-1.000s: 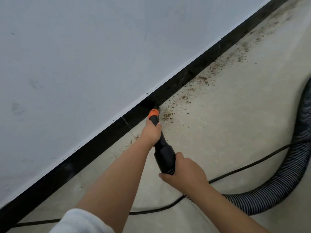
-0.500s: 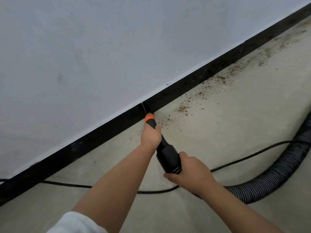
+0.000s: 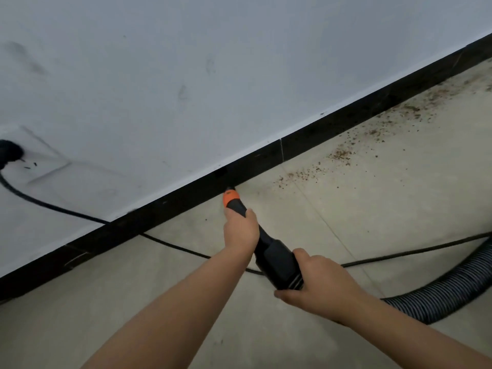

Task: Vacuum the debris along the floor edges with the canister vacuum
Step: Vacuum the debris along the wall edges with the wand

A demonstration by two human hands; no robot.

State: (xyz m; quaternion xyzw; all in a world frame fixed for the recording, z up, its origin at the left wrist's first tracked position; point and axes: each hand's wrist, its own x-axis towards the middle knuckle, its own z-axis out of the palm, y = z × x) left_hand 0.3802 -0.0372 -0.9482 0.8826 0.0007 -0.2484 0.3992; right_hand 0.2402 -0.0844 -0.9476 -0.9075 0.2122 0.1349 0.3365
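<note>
Black power cord [image 3: 53,206] runs from wall socket [image 3: 34,158]. My left hand [image 3: 241,230] wraps the black nozzle [image 3: 266,243] behind its orange tip [image 3: 229,196], at the baseboard [image 3: 170,206]. My right hand [image 3: 316,283] grips the cuff. Debris [image 3: 340,155] lies right of the tip; ribbed hose [image 3: 452,288] trails rightward.

Both hands [image 3: 279,259] grip vac nozzle [image 3: 269,251] at baseboard [image 3: 346,126]; debris [image 3: 343,154] right.
</note>
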